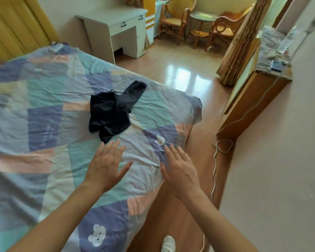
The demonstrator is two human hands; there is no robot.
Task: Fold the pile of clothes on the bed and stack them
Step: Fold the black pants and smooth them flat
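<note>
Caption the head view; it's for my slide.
Both open hands, left hand and right hand, reach toward dark clothes on bed.

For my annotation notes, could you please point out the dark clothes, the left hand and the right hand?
dark clothes (111, 111): head view, middle of the crumpled pile.
left hand (105, 163): head view, back of the hand.
right hand (180, 167): head view, back of the hand.

Bare forearms without sleeves, and a white shoe below.
</note>
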